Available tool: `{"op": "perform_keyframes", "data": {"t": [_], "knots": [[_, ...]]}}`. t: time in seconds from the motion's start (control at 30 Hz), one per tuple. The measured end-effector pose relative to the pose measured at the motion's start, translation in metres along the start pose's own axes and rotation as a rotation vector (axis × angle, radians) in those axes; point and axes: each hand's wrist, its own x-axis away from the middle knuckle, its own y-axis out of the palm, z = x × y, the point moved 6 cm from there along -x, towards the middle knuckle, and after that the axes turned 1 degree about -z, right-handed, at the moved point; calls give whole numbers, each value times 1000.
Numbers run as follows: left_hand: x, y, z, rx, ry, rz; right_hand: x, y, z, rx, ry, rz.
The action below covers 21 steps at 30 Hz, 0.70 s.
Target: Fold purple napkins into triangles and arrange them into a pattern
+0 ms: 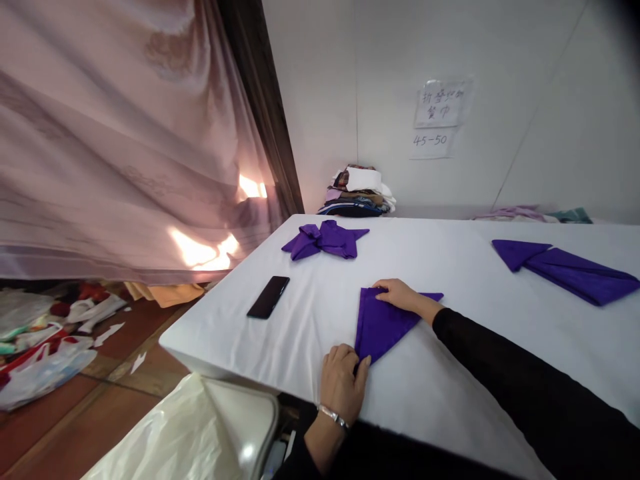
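Observation:
A purple cloth napkin (383,327), folded into a triangle, lies on the white-covered table (420,400) in front of me. My left hand (344,377), with a bracelet at the wrist, has its fingers curled and its thumb at the napkin's near corner. At the far edge, my right hand (399,295) reaches across from the right and pinches the cloth near its upper left corner; part of the napkin is hidden under it. One tip of the fabric sticks out beyond my right wrist.
A folded purple napkin shape (325,240) rests at the table's far left, another long folded napkin (575,270) at the right. A black phone (269,297) lies left of my hands. Stacked clothes (357,192) stand by the wall. A plastic-covered chair (245,413) is beside the near edge.

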Motion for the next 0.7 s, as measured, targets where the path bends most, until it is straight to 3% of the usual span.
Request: {"op": "perform_keyframes", "data": {"t": [0.43, 0.7], "knots": [[-3, 0, -6, 5, -20, -14, -5, 16, 7, 162, 57, 123], [-5, -2, -11, -23, -24, -47, -2, 16, 9, 209, 20, 198]]}}
